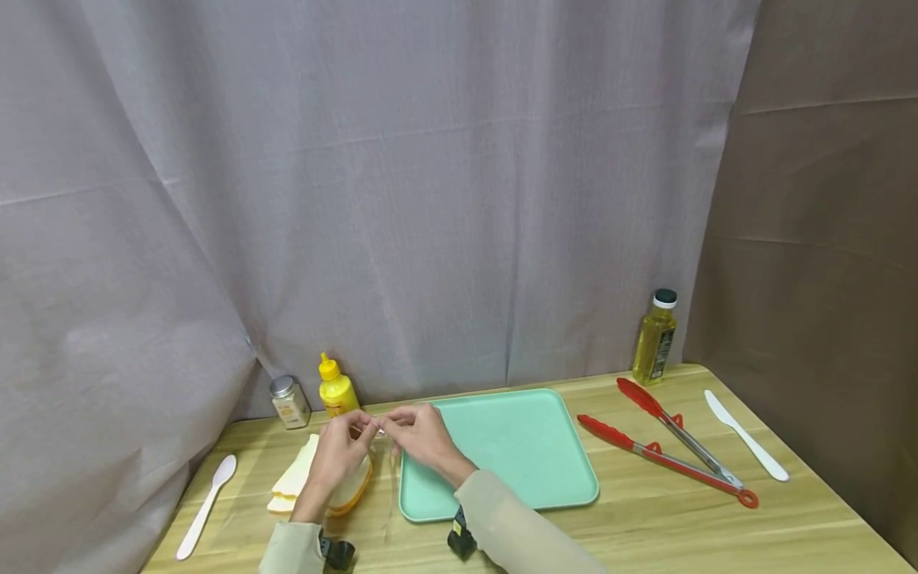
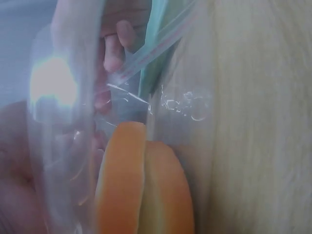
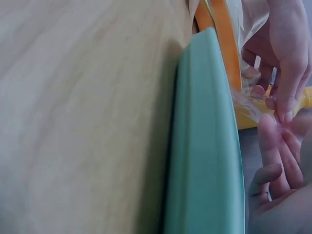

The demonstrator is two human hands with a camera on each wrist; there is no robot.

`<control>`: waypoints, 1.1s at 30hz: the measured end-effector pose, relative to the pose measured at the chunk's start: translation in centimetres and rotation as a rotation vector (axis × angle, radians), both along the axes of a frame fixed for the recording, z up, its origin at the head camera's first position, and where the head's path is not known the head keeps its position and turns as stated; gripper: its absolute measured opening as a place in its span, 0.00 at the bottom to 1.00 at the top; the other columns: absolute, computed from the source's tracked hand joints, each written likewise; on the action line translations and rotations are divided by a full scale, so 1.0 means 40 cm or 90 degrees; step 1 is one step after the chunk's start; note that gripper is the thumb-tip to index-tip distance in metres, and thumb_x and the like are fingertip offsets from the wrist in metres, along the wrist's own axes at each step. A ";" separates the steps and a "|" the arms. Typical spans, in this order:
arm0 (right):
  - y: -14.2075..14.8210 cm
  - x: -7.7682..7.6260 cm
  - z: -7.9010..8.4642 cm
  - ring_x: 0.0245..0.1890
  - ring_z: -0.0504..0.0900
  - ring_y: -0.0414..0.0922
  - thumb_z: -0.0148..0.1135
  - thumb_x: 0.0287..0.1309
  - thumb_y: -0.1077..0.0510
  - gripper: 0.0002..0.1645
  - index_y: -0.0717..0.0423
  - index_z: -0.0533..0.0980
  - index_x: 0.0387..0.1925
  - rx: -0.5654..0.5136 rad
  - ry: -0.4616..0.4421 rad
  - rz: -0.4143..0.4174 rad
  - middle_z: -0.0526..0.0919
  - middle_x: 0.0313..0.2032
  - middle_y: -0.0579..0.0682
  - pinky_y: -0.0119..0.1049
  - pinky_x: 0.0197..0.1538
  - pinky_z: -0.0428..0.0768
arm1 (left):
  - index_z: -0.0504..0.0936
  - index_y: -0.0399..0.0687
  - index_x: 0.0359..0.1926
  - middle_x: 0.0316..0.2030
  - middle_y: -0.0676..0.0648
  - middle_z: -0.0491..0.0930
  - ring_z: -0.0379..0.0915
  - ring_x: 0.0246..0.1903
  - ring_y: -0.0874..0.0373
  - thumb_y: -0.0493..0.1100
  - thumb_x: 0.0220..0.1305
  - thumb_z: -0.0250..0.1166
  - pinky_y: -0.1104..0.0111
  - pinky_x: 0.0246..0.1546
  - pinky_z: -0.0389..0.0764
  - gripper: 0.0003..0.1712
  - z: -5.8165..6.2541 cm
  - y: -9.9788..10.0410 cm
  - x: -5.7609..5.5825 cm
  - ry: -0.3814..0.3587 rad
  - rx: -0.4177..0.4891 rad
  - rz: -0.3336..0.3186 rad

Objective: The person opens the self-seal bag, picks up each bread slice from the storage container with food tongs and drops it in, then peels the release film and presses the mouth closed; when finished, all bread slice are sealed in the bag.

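In the head view my left hand and right hand meet at the tray's left edge, fingertips together. Between thumbs and fingers they pinch the top of a clear zip bag, whose seal strip shows in the left wrist view. Bread slices with orange-brown crusts lie behind the clear plastic, under my left hand. From the head view, the white faces of the bread slices show on either side of the left wrist. My right forearm reaches over the green tray.
Behind the hands stand a yellow squeeze bottle and a small shaker jar. A white spoon lies at the left. Red-tipped tongs, a white knife and an oil bottle are at the right.
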State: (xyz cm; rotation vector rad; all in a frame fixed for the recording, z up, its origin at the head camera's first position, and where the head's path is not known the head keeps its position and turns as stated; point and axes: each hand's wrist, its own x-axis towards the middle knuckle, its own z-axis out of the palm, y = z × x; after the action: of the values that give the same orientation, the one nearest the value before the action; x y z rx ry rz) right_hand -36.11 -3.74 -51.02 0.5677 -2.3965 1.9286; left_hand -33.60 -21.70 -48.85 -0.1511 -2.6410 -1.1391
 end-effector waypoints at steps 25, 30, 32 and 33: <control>-0.005 0.019 0.006 0.24 0.78 0.31 0.75 0.67 0.52 0.05 0.47 0.87 0.38 0.104 0.085 -0.069 0.92 0.40 0.45 0.27 0.29 0.79 | 0.90 0.42 0.41 0.29 0.48 0.87 0.77 0.27 0.61 0.40 0.74 0.70 0.74 0.26 0.77 0.06 -0.001 0.004 0.003 -0.010 0.022 0.023; -0.005 0.008 0.008 0.24 0.78 0.31 0.77 0.67 0.50 0.07 0.48 0.89 0.39 0.123 0.085 -0.079 0.93 0.39 0.45 0.26 0.29 0.79 | 0.91 0.42 0.42 0.31 0.48 0.88 0.78 0.28 0.62 0.40 0.74 0.70 0.74 0.26 0.78 0.06 -0.001 0.005 -0.001 -0.006 0.026 0.011; -0.005 0.004 0.010 0.23 0.79 0.31 0.77 0.67 0.49 0.09 0.49 0.89 0.39 0.125 0.085 -0.083 0.94 0.38 0.46 0.26 0.28 0.79 | 0.91 0.43 0.42 0.31 0.48 0.88 0.78 0.28 0.62 0.40 0.75 0.70 0.74 0.26 0.78 0.06 0.000 0.005 -0.001 -0.002 0.027 0.006; -0.005 0.003 0.010 0.23 0.79 0.31 0.77 0.67 0.49 0.09 0.50 0.90 0.38 0.128 0.086 -0.085 0.94 0.38 0.46 0.26 0.28 0.79 | 0.91 0.43 0.42 0.31 0.48 0.88 0.78 0.27 0.62 0.40 0.75 0.70 0.74 0.26 0.78 0.06 0.000 0.006 -0.001 -0.001 0.027 0.004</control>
State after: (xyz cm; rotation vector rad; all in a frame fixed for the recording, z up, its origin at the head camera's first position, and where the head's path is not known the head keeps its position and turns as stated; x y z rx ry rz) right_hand -35.99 -3.94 -50.62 0.5104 -2.4865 1.5585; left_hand -33.65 -21.48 -48.84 -0.1331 -2.6146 -1.1918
